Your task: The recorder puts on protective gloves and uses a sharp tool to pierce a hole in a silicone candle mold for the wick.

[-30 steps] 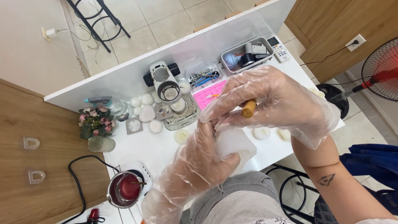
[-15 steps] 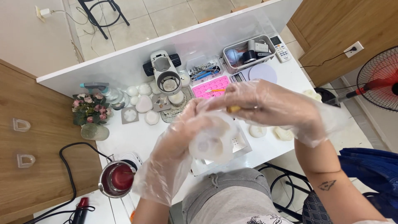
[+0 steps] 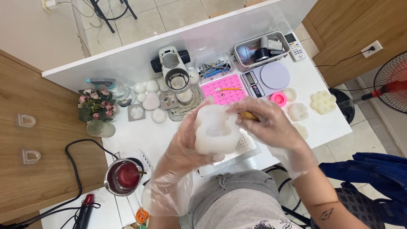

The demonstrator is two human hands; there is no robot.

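Note:
Both hands wear clear plastic gloves. My left hand point(image 3: 186, 144) grips a chunky white translucent silicone mould point(image 3: 217, 129) from below and the left, holding it up above the table. My right hand point(image 3: 271, 125) touches the mould's right side and is closed on a small yellow-brown tool point(image 3: 249, 115) whose tip points at the mould. Under the mould lies a white perforated tray point(image 3: 246, 146) near the table's front edge.
On the white table point(image 3: 140, 135): a pink mould tray point(image 3: 224, 91), a digital scale point(image 3: 271, 78), a grey bin of tools point(image 3: 260, 50), several white moulds point(image 3: 322, 101), a small metal pot of red wax point(image 3: 125, 176) on a warmer, flowers point(image 3: 95, 104). A fan point(image 3: 392, 85) stands at the right.
The hands and mould have dropped lower and nearer my body. The mould has turned so its side faces me, and the view has shifted so more of the table shows.

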